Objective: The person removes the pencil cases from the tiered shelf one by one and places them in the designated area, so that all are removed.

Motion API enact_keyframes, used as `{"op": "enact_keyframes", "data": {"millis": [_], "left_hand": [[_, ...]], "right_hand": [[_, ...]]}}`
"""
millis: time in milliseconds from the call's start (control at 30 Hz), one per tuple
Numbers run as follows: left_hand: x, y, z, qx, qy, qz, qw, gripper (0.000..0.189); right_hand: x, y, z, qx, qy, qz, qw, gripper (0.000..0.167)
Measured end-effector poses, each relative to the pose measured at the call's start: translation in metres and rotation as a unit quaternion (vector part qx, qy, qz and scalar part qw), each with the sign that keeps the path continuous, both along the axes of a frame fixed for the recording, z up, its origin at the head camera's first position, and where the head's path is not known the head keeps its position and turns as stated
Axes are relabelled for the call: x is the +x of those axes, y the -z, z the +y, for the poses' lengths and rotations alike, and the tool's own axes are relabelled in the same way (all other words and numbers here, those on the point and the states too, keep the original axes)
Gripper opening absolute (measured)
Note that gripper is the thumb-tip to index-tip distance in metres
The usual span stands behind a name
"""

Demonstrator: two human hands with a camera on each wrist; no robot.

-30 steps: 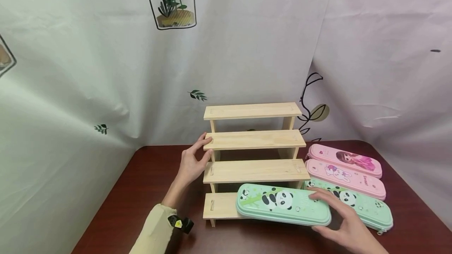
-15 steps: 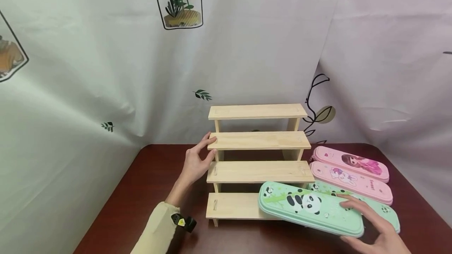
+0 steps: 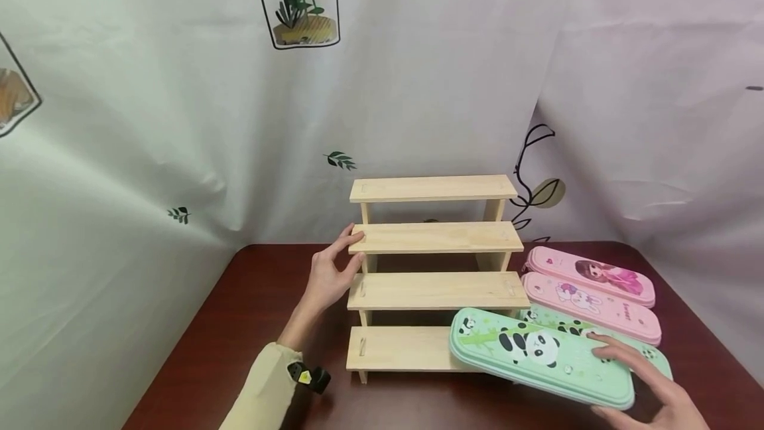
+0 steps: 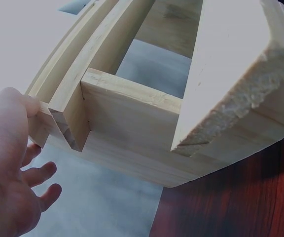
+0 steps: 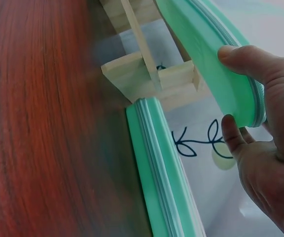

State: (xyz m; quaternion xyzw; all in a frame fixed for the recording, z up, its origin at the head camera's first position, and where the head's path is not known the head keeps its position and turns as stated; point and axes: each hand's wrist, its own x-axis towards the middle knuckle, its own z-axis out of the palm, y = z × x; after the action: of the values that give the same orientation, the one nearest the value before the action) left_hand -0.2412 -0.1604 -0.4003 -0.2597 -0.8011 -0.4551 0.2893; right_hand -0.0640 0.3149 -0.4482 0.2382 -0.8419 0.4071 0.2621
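A four-step wooden display shelf [image 3: 438, 289] stands on the dark red table. My left hand [image 3: 328, 277] pinches the left end of its second board from the top; the left wrist view shows the thumb and fingers at that board end [image 4: 43, 118]. My right hand [image 3: 653, 383] grips the right end of a mint green pencil case [image 3: 537, 350] with a panda and bamboo on its lid. The case is tilted, raised off the table, and overlaps the lowest step in the head view. Its zipper side [image 5: 216, 74] faces the right wrist camera.
Right of the shelf lie a second green panda pencil case [image 3: 654, 356], a pink one with a rabbit [image 3: 597, 307] and a pink one with a doll [image 3: 597, 275], in a row. A printed cloth [image 3: 430, 85] hangs behind the table [image 3: 239, 324].
My right hand has carried the green pencil case to the right and slightly towards me, away from the lowest step. The left hand keeps its hold on the shelf. The head view shifted slightly.
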Motion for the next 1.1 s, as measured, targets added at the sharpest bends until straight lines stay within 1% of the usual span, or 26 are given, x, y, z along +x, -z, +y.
{"op": "enact_keyframes", "data": {"millis": [100, 267, 333, 400, 500, 567, 667, 833, 967, 1100], "left_hand": [[0.001, 0.000, -0.001, 0.006, -0.002, -0.004, 1.0000, 0.038], [0.001, 0.000, -0.001, 0.009, -0.001, -0.016, 0.9998, 0.038], [0.001, 0.001, -0.001, 0.006, -0.002, -0.011, 0.9999, 0.038], [0.000, 0.000, -0.002, 0.006, -0.003, -0.006, 1.0000, 0.038], [-0.002, -0.002, -0.002, 0.006, -0.004, -0.002, 1.0000, 0.037], [-0.003, -0.004, -0.002, 0.009, -0.004, -0.006, 0.9999, 0.037], [-0.003, -0.005, -0.002, 0.008, -0.006, -0.009, 0.9999, 0.037], [-0.003, -0.004, 0.000, 0.005, -0.002, -0.010, 0.9999, 0.037], [-0.003, -0.003, 0.000, 0.006, -0.004, -0.011, 0.9999, 0.037], [-0.002, -0.002, 0.000, 0.005, -0.004, -0.014, 0.9999, 0.037]], "right_hand": [[0.003, 0.001, 0.001, -0.006, 0.025, -0.013, 0.9996, 0.091], [0.008, 0.002, 0.006, -0.011, 0.057, -0.024, 0.9980, 0.091], [0.010, 0.002, 0.008, -0.008, 0.070, -0.032, 0.9970, 0.090], [0.011, 0.001, 0.010, -0.004, 0.074, -0.033, 0.9967, 0.090], [0.010, 0.000, 0.014, -0.007, 0.064, -0.026, 0.9976, 0.092], [0.009, -0.001, 0.016, -0.009, 0.061, -0.022, 0.9979, 0.093], [0.013, -0.001, 0.018, -0.020, 0.069, -0.036, 0.9968, 0.093], [0.022, 0.005, 0.022, -0.033, 0.094, -0.067, 0.9927, 0.093], [0.026, 0.013, 0.028, -0.041, 0.104, -0.062, 0.9918, 0.092], [0.027, 0.021, 0.039, -0.043, 0.105, -0.060, 0.9917, 0.092]]}}
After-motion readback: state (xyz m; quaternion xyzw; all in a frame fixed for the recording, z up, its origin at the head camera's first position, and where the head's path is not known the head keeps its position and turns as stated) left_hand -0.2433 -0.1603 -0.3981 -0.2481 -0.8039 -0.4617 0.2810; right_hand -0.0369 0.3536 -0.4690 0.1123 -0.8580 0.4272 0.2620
